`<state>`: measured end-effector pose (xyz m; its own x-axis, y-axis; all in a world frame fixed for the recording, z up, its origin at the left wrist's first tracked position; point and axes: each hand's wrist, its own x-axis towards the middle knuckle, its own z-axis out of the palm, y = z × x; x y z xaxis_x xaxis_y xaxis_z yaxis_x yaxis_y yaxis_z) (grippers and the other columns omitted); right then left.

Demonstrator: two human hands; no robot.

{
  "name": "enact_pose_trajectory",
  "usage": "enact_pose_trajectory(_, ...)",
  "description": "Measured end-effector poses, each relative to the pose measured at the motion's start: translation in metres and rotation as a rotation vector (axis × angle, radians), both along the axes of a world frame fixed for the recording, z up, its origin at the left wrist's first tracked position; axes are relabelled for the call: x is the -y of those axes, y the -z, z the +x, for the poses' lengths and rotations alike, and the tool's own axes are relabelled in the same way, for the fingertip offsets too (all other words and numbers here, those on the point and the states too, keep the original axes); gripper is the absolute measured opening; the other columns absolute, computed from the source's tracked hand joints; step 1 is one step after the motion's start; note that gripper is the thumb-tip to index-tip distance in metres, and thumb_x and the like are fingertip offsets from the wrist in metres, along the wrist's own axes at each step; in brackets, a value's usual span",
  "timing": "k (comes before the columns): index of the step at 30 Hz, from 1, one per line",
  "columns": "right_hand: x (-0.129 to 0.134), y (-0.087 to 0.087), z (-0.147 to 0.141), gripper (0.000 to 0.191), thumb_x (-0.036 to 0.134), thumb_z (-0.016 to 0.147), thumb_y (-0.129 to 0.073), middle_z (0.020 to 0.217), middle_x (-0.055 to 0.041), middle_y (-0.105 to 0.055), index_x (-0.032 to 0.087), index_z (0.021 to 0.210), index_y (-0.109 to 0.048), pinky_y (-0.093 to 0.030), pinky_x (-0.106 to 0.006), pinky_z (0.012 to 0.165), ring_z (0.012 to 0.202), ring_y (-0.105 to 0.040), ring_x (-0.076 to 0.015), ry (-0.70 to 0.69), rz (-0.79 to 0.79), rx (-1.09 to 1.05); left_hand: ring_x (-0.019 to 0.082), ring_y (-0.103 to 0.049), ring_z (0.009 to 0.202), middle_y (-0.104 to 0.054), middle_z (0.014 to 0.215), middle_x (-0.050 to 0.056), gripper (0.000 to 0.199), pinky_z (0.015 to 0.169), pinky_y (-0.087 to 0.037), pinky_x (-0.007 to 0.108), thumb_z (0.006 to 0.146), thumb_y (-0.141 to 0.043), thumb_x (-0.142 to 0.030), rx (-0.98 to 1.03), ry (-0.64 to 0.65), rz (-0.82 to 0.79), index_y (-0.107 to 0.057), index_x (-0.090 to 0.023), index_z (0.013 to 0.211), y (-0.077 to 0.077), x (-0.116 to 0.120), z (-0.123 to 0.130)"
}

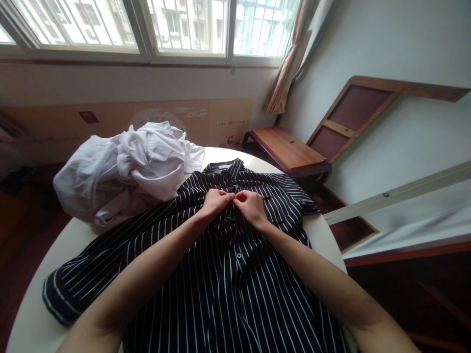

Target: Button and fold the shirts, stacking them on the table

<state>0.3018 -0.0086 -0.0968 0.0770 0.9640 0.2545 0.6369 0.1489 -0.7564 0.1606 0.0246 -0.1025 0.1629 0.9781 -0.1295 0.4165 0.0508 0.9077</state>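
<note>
A black shirt with white stripes [191, 289] lies front up across a round white table [329, 240], its collar at the far side and one sleeve spread to the left. My left hand [217, 202] pinches the front opening of the shirt below the collar. Close beside it, fingertips almost touching, my right hand [250, 207] pinches the same opening from the right. The small part between the fingertips is too hidden to make out. A button [239, 255] shows lower down on the front.
Crumpled white cloth [147, 162] is heaped at the table's back left. Beyond the table's back right stands a wooden bench [287, 147]. A wooden frame [346, 122] leans on the right wall, and windows [187, 24] line the back.
</note>
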Motion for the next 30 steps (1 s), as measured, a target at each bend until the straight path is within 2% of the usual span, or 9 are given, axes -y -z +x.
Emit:
enact_pose_trajectory(3,0.004,0.000,-0.004,0.006,0.020,0.074,-0.063,0.076,-0.0049,-0.070,0.020,0.073,-0.069,-0.046,-0.033,0.074,0.071,-0.063,-0.0197,0.015,0.036,0.059,0.013,-0.057,0.054,-0.065,0.056,0.005,0.027,0.049,-0.043,0.021,0.071,-0.067,-0.038,0.027,-0.008,0.010,-0.073,-0.012,0.067,-0.001,0.001,0.001)
enact_pose_trajectory(7,0.007,0.004,-0.004,0.007,0.022,0.076,-0.062,0.077,-0.0054,-0.070,0.020,0.073,-0.069,-0.046,-0.032,0.073,0.071,-0.063,-0.0198,0.010,0.067,0.042,0.014,-0.059,0.059,-0.066,0.060,0.005,0.018,0.054,-0.045,0.022,0.073,-0.064,-0.027,-0.008,-0.043,0.043,-0.074,-0.012,0.071,-0.002,0.003,0.002)
enact_pose_trajectory(12,0.007,0.007,-0.003,0.007,0.024,0.075,-0.064,0.075,-0.0048,-0.070,0.020,0.072,-0.070,-0.047,-0.032,0.073,0.070,-0.064,-0.0193,-0.007,0.072,-0.029,0.015,-0.062,0.069,-0.069,0.071,0.005,0.016,0.063,-0.047,0.023,0.077,-0.058,-0.021,-0.093,-0.050,0.136,-0.072,-0.013,0.074,0.001,0.002,0.005)
enact_pose_trajectory(20,-0.003,0.016,-0.001,0.013,0.028,0.067,-0.070,0.074,-0.0054,-0.072,0.016,0.074,-0.071,-0.052,-0.030,0.070,0.069,-0.066,-0.0181,0.024,-0.087,-0.427,0.016,-0.062,0.075,-0.069,0.079,0.005,0.013,0.073,-0.047,0.027,0.080,-0.057,-0.022,-0.139,-0.067,0.231,-0.068,-0.015,0.076,0.000,0.005,0.009)
enact_pose_trajectory(24,-0.007,0.021,0.000,0.016,0.027,0.064,-0.071,0.074,-0.0060,-0.071,0.015,0.074,-0.071,-0.052,-0.029,0.069,0.069,-0.065,-0.0177,0.010,-0.122,-0.542,0.015,-0.062,0.076,-0.069,0.080,0.004,0.009,0.075,-0.046,0.027,0.079,-0.057,-0.018,-0.111,-0.086,0.287,-0.066,-0.016,0.077,-0.001,0.009,0.010)
enact_pose_trajectory(27,-0.005,0.019,-0.002,0.014,0.026,0.066,-0.069,0.073,-0.0058,-0.071,0.015,0.074,-0.070,-0.051,-0.029,0.068,0.068,-0.065,-0.0178,0.025,-0.119,-0.528,0.015,-0.061,0.075,-0.067,0.079,0.004,0.008,0.074,-0.047,0.027,0.078,-0.057,-0.016,-0.080,-0.106,0.286,-0.064,-0.015,0.077,0.003,0.008,0.012)
enact_pose_trajectory(30,0.001,0.012,-0.006,0.010,0.026,0.071,-0.065,0.073,-0.0056,-0.070,0.017,0.073,-0.070,-0.050,-0.031,0.070,0.068,-0.064,-0.0183,0.065,-0.030,-0.348,0.013,-0.060,0.073,-0.065,0.078,0.003,0.005,0.072,-0.047,0.026,0.077,-0.057,-0.015,0.019,-0.160,0.196,-0.062,-0.014,0.078,0.009,0.005,0.015)
